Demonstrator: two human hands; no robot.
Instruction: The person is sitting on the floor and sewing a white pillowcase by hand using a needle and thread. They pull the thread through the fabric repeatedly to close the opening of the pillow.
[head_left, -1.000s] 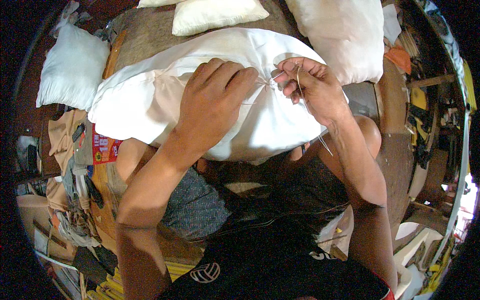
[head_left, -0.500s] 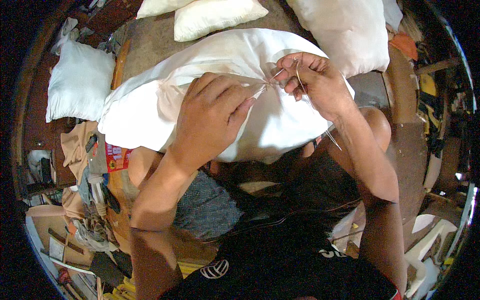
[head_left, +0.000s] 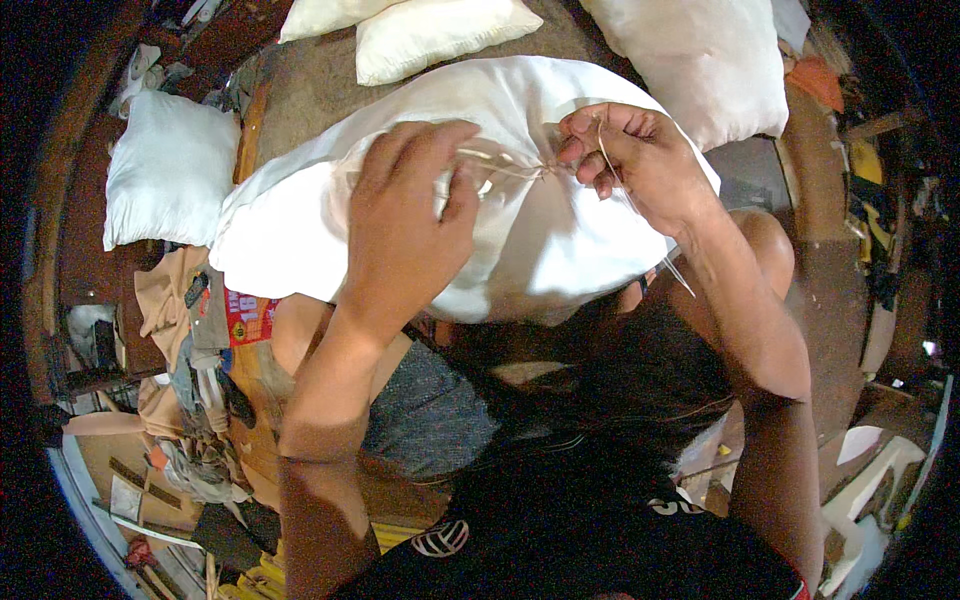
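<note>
Head view: white pillow (head_left: 510, 240) is laid under both hands, long axis L–R; its gathered pucker (head_left: 545, 171) is set btwn them, R hand (head_left: 650, 165) nearer, L hand (head_left: 410, 210) farther off. Thread (head_left: 604, 152) is pinched in R fingers; L fingers are parted, blurred, cloth contact can't be told. Any needle's hidden.

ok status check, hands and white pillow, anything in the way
Left hand open over white pillow. Right hand pinching thread near puckered fabric. Loose thread ends hanging beside right forearm.
</note>
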